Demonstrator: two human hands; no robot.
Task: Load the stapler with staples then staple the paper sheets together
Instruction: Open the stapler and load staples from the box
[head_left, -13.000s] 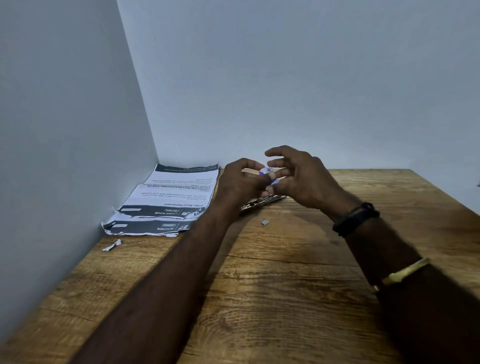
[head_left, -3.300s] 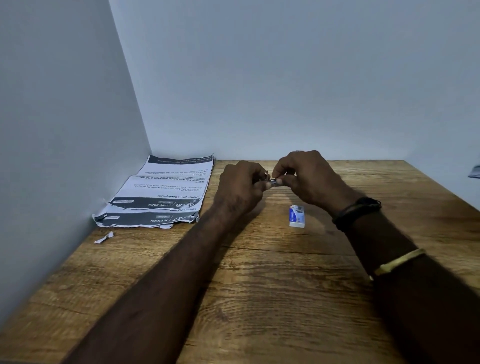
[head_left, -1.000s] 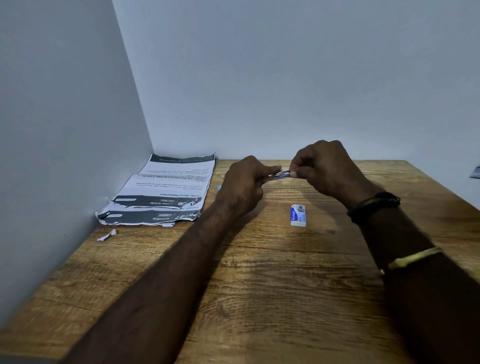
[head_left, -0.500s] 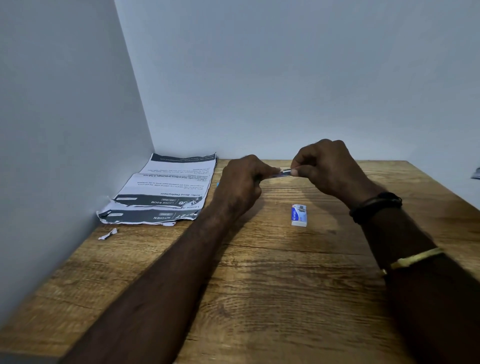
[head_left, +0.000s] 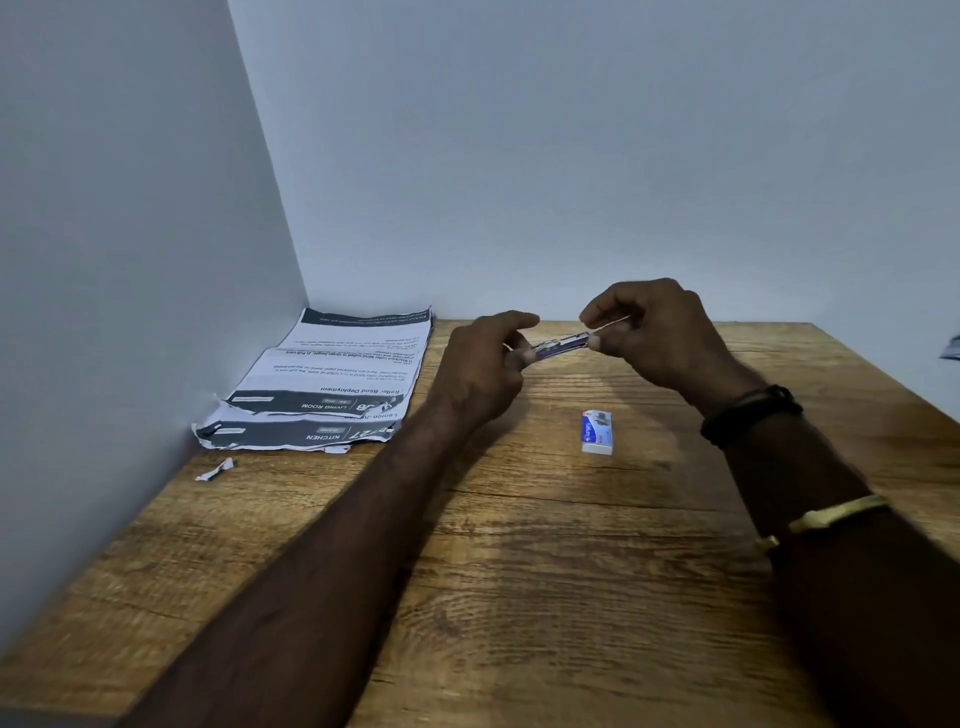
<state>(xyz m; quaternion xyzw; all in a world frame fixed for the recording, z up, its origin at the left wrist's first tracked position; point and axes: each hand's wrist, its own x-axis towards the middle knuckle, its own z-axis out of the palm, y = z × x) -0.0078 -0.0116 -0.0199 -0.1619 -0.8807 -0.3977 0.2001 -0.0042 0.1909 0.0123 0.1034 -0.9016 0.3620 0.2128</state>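
Observation:
A small metal and blue stapler (head_left: 561, 346) is held in the air above the far middle of the wooden table (head_left: 519, 571). My left hand (head_left: 483, 369) grips its left end and my right hand (head_left: 649, 332) pinches its right end. Most of the stapler is hidden by my fingers. A small white and blue staple box (head_left: 596, 432) lies on the table below my right hand. The printed paper sheets (head_left: 332, 384) lie in a stack at the far left, against the wall, apart from both hands.
Grey walls (head_left: 130, 260) close the table on the left and at the back. A torn scrap of paper (head_left: 214, 470) lies near the left wall in front of the sheets. The table's right edge runs diagonally at the far right.
Over the last second both hands have stayed on the stapler; my right hand's fingers have shifted a little at its right end. The staple box and sheets have not moved.

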